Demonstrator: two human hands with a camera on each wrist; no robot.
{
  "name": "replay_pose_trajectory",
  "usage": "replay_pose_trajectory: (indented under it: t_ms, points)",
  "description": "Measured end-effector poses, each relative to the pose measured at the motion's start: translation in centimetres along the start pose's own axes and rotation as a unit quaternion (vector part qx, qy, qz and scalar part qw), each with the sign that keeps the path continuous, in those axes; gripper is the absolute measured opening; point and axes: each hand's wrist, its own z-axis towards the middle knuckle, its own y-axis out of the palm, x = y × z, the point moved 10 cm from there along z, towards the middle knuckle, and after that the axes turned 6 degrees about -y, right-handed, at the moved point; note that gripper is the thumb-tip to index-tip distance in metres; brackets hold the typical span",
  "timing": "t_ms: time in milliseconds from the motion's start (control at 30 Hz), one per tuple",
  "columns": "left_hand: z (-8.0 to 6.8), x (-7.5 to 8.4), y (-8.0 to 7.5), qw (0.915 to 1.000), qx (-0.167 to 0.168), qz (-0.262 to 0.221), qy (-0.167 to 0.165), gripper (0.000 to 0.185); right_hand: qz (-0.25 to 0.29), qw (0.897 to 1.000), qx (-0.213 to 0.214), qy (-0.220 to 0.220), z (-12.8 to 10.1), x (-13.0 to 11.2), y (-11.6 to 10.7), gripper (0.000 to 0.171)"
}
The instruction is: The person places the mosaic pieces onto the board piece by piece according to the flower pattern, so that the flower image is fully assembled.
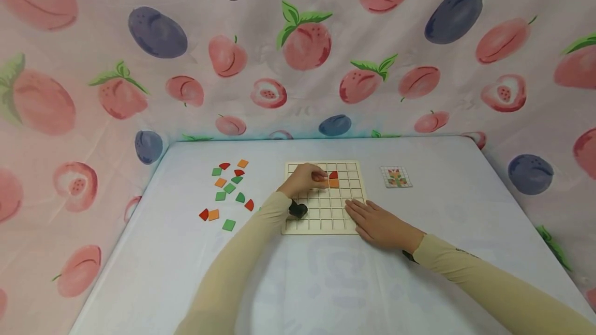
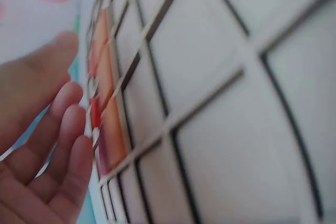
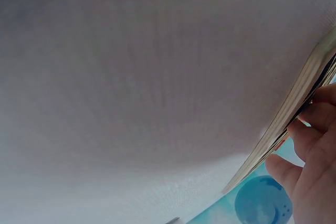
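the left hand [image 1: 304,179] reaches over the pale wooden grid board [image 1: 326,221], its curled fingers apparently pinching a small orange tile [image 1: 321,182] at a cell beside the red quarter-round tile [image 1: 333,174]. the right hand [image 1: 379,224] lies flat, fingers released, on the board's near corner, likely steadying it on the light blue bench [image 1: 186,273]. loose coloured tiles [image 1: 228,190] sit left; a pattern card [image 1: 396,177] sits right.

Left hand [image 1: 304,179] reaches forward, fingers curled down, palm down, forearm angled up from lower left. Right hand [image 1: 374,221] lies flat, fingers straight and together, pointing up-left. Both arms in beige sleeves.
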Motion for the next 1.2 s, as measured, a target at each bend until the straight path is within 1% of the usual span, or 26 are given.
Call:
replay_pose_trajectory:
  t_ms: [167, 233, 300, 400, 533, 600, 700, 767, 833, 933, 1000, 1100, 1200]
  points:
    - [-1.9, -0.9, -1.5, 0.9995, -0.023, -0.023, 0.0, 0.034, -0.006, 1.0, 0.004, -0.002, 0.0, 0.0, 0.0, 0.056]
    - [-2.8, -1.4, -2.4, 0.9994, -0.022, -0.028, 0.001, 0.034, -0.009, 1.0, 0.006, -0.002, 0.0, 0.0, 0.1, 0.056]
    - [-3.6, -2.1, -3.4, 0.9995, -0.012, -0.03, 0.007, 0.034, -0.009, 1.0, 0.006, 0.0, 0.0, 0.1, 0.1, 0.056]
    - [-4.9, -3.3, -5.3, 0.9996, 0.015, -0.023, 0.011, 0.034, -0.005, 1.0, 0.005, 0.002, 0.0, 0.1, 0.2, 0.056]
    - [-6.9, -5.4, -7.8, 0.9987, 0.045, -0.022, -0.007, 0.032, -0.005, 1.0, -0.001, 0.003, -0.1, 0.1, 0.2, 0.056]
    - [-8.0, -6.7, -8.9, 0.9979, 0.053, -0.024, -0.027, 0.032, -0.008, 1.0, -0.001, 0.002, -0.1, 0.0, 0.3, 0.056]
    - [-9.4, -8.5, -10.2, 0.9968, 0.062, -0.028, -0.043, 0.033, -0.01, 1.0, 0.002, 0.0, -0.1, 0.0, 0.2, 0.056]
    - [-10.3, -9.7, -10.9, 0.9958, 0.066, -0.026, -0.058, 0.033, -0.011, 1.0, 0.003, 0.0, -0.1, 0.0, 0.2, 0.055]
    - [-11.2, -10.6, -11.4, 0.9955, 0.07, -0.023, -0.059, 0.033, -0.01, 1.0, 0.001, 0.001, -0.1, 0.0, 0.2, 0.056]
    - [-12.4, -11.9, -12.1, 0.9942, 0.075, -0.025, -0.072, 0.033, -0.005, 1.0, -0.002, 0.003, -0.1, 0.1, 0.3, 0.056]
    - [-13.2, -12.6, -12.4, 0.9939, 0.077, -0.025, -0.075, 0.033, -0.006, 1.0, -0.004, 0.003, 0.0, 0.1, 0.4, 0.056]
    - [-14.4, -13.8, -12.7, 0.9922, 0.079, -0.028, -0.092, 0.034, -0.007, 1.0, -0.005, 0.002, 0.0, 0.0, 0.5, 0.056]
    - [-15.4, -14.8, -12.9, 0.991, 0.079, -0.025, -0.105, 0.034, -0.012, 1.0, 0.005, -0.003, 0.0, -0.1, 0.1, 0.055]
